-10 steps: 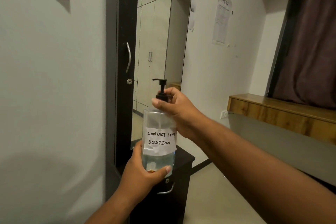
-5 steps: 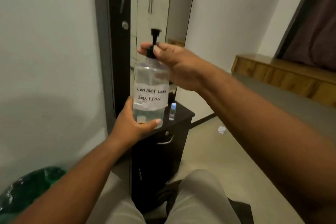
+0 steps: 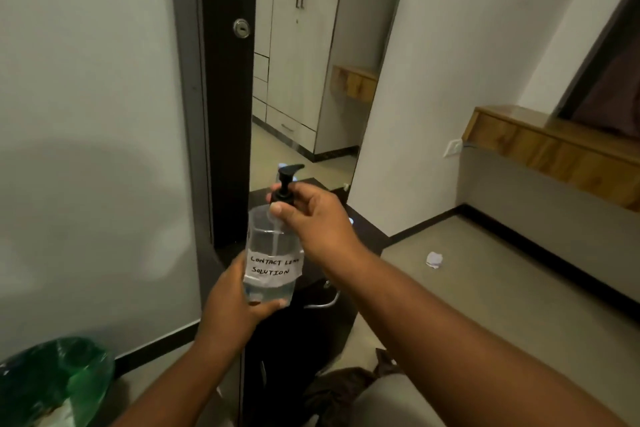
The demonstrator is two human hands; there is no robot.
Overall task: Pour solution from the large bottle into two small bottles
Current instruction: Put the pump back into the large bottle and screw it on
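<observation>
- The large bottle (image 3: 271, 253) sits at the centre of the view, held upright in the air over the near left edge of a dark cabinet (image 3: 304, 329), tilted a little toward 1 o'clock.
- It is clear plastic with clear liquid in its lower part; a white label (image 3: 272, 266) on its front reads "CONTACT LENS SOLUTION" in handwriting.
- The left hand (image 3: 232, 305) comes in from 7 o'clock and cups the base of the bottle, its fingers (image 3: 273, 305) curled closed around the bottom, the thumb across the front below the label.
- The right hand (image 3: 315, 218) reaches in from 4 o'clock and pinches the black pump collar (image 3: 282, 198) at the bottle's neck, thumb in front and the other digits wrapped behind, shut tight on it.
- The pump nozzle (image 3: 291, 170) stands above that hand and points toward 2 o'clock.
- A small blue-and-white spot (image 3: 350, 220) shows on the cabinet's top surface just past the right wrist, at 3 o'clock from the bottle; too little of it is visible to tell what it is.
- A metal handle (image 3: 323, 302) sits on the cabinet front at 4 o'clock from the bottle.
- A green bin bag (image 3: 59, 378) fills the corner at 8 o'clock.
- A crumpled white scrap (image 3: 434, 259) lies on the floor at 3 o'clock, well apart from the cabinet.
- A tall mirror (image 3: 311, 55) stands at 12 o'clock behind the bottle.
</observation>
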